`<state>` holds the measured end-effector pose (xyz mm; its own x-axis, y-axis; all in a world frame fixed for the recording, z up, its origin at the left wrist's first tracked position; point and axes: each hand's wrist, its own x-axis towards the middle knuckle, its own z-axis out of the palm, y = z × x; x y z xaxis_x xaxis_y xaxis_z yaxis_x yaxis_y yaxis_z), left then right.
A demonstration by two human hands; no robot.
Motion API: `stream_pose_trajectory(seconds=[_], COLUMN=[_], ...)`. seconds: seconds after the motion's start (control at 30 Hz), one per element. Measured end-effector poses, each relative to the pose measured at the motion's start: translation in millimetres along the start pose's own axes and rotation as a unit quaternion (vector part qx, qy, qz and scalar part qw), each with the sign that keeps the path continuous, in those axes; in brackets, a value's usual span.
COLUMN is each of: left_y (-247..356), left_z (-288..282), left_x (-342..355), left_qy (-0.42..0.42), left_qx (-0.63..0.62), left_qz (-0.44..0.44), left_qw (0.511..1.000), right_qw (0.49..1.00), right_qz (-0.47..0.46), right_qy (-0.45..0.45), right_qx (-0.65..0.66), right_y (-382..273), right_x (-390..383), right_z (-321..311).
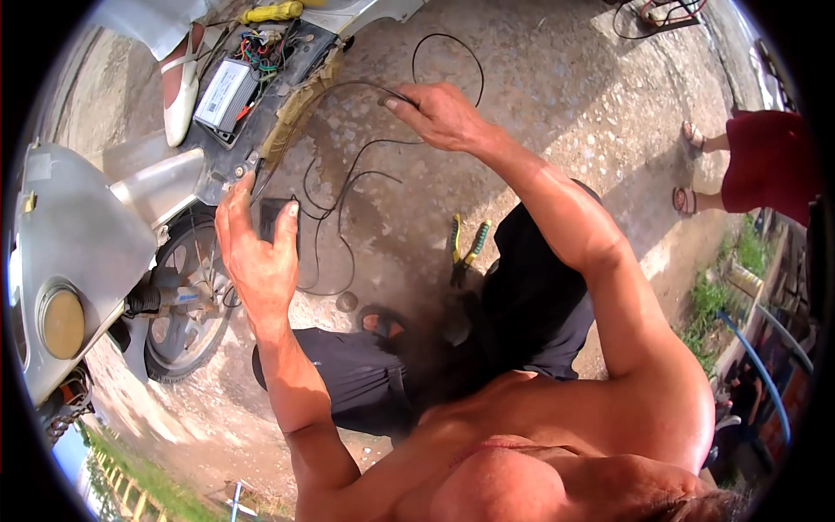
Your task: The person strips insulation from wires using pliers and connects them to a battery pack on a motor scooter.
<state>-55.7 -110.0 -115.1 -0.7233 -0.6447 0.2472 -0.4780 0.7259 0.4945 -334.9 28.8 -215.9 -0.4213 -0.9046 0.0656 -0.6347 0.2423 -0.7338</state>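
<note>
Stony, sunlit dirt ground (609,70), outdoors, patched with shadow.

Right hand (442,117): one, raised, thumb and fingers pinching a thin, black, flexible cable (359,83). Cable arches from this grip toward the scooter's edge and on down toward the left hand (261,261). Left hand: thumb spread from fingers, fingertips beside the frame; no grasp visible, contact with the cable cannot be told.

State of work, as judged: cable lies along part of the edge, its remainder unsecured; loose black cable loops (329,211) remain on the ground. Connections, made or unmade: too small to tell.

Container: one shallow, black, uncovered scooter floor bay (228,161). Contents: one silver, finned metal box with a pale label (228,94); one tangle of red, green and black wires (261,54). Closing the bay appears left to do.

Outward: pliers with green-and-yellow handles (475,247), on ground, handles apart; yellow-handled tool (271,12), beside the bay; silver-grey scooter body panel (78,235); black-tyred spoked wheel (178,344).
</note>
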Motion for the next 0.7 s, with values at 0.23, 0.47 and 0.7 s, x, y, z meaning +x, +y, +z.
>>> stream_pose_trajectory(seconds=[0.23, 0.47, 0.7], left_y=[27.5, -30.2, -34.2], left_z=[57.0, -12.4, -41.4], left_x=[-12.4, 9.9, 14.4], left_qy=[-0.21, -0.152, -0.107], left_qx=[-0.173, -0.209, 0.015], left_qz=[-0.021, -0.25, -0.088], left_qw=[0.962, 0.933, 0.99], right_qw=[0.962, 0.988, 0.965], right_qz=[-0.218, 0.082, 0.1], right_qy=[-0.149, 0.126, 0.207], right_qx=[0.073, 0.041, 0.125], right_y=[-38.7, 42.9, 34.2], right_x=[-21.6, 9.6, 13.7], right_z=[29.9, -21.3, -28.1])
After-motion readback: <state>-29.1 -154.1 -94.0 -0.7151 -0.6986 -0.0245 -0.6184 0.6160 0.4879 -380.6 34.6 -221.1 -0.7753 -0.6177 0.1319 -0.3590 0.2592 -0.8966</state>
